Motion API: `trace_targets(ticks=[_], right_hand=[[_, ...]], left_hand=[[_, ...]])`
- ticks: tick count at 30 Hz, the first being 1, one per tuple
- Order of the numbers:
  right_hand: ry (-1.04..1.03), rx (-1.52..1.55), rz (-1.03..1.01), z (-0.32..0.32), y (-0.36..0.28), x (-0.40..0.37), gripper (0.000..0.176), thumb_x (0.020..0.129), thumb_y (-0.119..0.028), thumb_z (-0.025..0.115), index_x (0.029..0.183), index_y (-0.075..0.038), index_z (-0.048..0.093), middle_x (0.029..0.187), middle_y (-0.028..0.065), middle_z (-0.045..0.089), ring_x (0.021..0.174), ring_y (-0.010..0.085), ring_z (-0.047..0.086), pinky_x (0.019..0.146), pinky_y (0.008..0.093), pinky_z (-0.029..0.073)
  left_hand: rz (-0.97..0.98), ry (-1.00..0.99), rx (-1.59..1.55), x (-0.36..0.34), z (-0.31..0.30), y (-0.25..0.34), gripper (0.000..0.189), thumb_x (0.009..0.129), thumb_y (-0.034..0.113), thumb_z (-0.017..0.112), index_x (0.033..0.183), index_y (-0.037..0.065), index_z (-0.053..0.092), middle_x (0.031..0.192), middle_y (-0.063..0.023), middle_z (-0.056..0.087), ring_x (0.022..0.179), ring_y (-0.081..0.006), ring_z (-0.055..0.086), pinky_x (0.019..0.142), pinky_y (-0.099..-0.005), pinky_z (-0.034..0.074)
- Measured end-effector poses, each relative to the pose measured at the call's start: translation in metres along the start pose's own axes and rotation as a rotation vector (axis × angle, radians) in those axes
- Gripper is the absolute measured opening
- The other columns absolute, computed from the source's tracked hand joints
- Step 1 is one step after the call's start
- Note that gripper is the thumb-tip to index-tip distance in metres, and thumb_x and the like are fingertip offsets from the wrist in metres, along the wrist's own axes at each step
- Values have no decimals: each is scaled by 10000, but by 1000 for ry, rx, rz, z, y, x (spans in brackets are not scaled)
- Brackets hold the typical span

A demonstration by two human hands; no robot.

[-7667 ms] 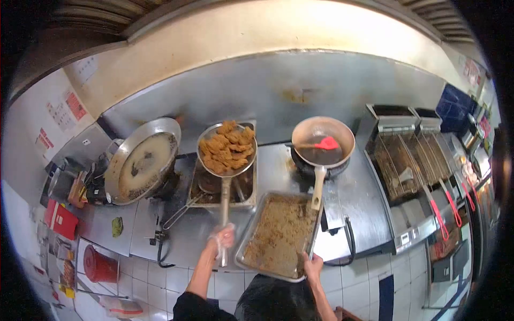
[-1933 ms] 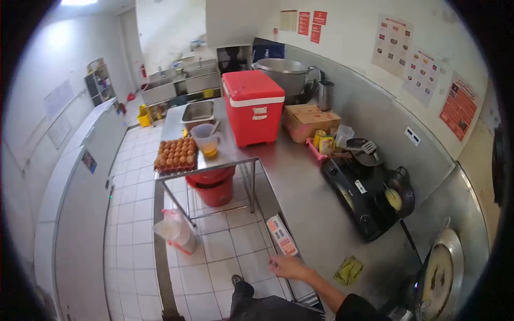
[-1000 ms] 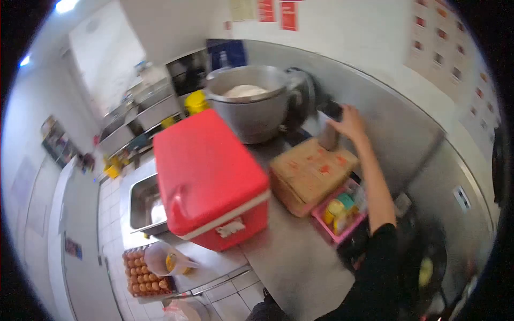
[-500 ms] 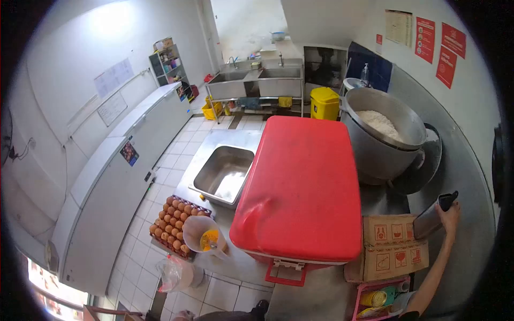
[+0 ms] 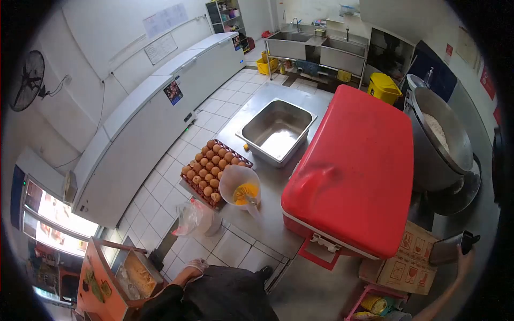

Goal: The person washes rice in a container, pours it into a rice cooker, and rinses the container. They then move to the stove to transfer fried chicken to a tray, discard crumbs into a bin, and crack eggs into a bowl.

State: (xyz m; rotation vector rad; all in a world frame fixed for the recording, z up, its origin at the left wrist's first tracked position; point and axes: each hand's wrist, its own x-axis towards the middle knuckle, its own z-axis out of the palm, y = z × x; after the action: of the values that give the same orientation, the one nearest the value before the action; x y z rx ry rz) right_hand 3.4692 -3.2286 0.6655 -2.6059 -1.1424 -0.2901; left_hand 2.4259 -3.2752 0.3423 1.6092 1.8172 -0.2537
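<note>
At the lower right, my right hand (image 5: 467, 259) is closed on a grey metal container (image 5: 447, 249) with a black part at its end. The container lies tilted against a cardboard box (image 5: 409, 259) with printed red symbols. My left hand (image 5: 197, 266), seemingly in a clear glove, is low beside my dark clothing, near the floor area in view; its fingers are too small to make out. Left of centre, a translucent jug (image 5: 227, 184) holds yellow beaten egg and a whisk (image 5: 247, 197). It stands against a tray of brown eggs (image 5: 206, 170).
A large red cooler box (image 5: 350, 176) fills the table's middle, beside a steel pan (image 5: 262, 131). A big pot (image 5: 428, 155) of rice stands behind at right. A pink basket (image 5: 357, 305) is near the front edge. White freezers (image 5: 144, 144) line the left wall.
The view has swung left and down, so things appear shifted right. My left hand and an orange-sided stand have come into view. My right hand still grips the metal container.
</note>
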Motion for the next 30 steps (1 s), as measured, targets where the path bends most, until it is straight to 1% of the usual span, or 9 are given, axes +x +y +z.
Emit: trace_targets(ticks=[4,6,9,12,18,21,24,27,30], right_hand=[[166,32,-15,30,31,17,614,865,-375,634,1284,33,447,1232,228,518,1157,352,498,986,413,370],[337,-170,-108,30,32,22,629,873,-399,618,1293,32,434,1260,236,496,1180,360,478,995,419,360],[348,-193,-117,37,31,26,691,871,-459,597,1327,23,404,1332,234,432,1225,362,436,1008,439,349],[318,-291,-87,64,38,26,757,861,-506,585,1359,21,364,1386,229,366,1261,364,395,1017,448,341],[363,-311,-90,96,92,61,827,827,-520,617,1385,17,329,1396,234,359,1275,371,376,1034,433,324],[54,-334,120,25,-20,14,829,811,-479,651,1396,7,321,1348,238,425,1256,380,401,1025,436,335],[87,-7,-47,49,26,27,804,789,-432,684,1371,18,360,1259,248,509,1203,387,460,1003,435,358],[223,-189,103,24,-17,-14,771,781,-431,693,1328,36,416,1204,256,546,1152,386,506,979,427,380],[186,-374,214,-23,-83,-63,787,766,-461,700,1288,69,444,1206,254,547,1149,368,513,981,424,376]], left_hand=[[-349,-81,-152,-29,-32,52,296,838,262,536,1034,75,655,1024,-168,652,942,-331,619,793,-411,488],[48,-51,175,-23,-14,23,305,813,227,540,1056,86,657,1073,-148,642,952,-316,622,807,-401,499],[-284,-85,-54,-34,-39,55,316,801,194,534,1075,95,658,1117,-132,630,964,-308,623,830,-390,506],[-112,-89,56,-11,5,-4,306,807,192,532,1066,83,654,1133,-132,625,980,-306,616,842,-386,502],[-126,-109,125,-19,8,1,280,833,198,505,1049,90,647,1156,-123,609,1037,-294,588,859,-381,489],[-90,-16,9,-16,20,-20,323,848,286,534,1053,60,640,1088,-176,634,1018,-324,600,865,-394,474],[-57,2,-1,-22,6,-9,330,844,282,527,1070,58,614,1108,-191,613,1027,-353,590,859,-420,476],[-56,-124,131,-30,-36,12,313,837,245,505,1046,30,596,1063,-217,602,999,-383,586,810,-458,483],[46,262,366,-13,-50,-22,240,885,234,462,1024,92,597,977,-162,631,881,-325,612,757,-431,476]])
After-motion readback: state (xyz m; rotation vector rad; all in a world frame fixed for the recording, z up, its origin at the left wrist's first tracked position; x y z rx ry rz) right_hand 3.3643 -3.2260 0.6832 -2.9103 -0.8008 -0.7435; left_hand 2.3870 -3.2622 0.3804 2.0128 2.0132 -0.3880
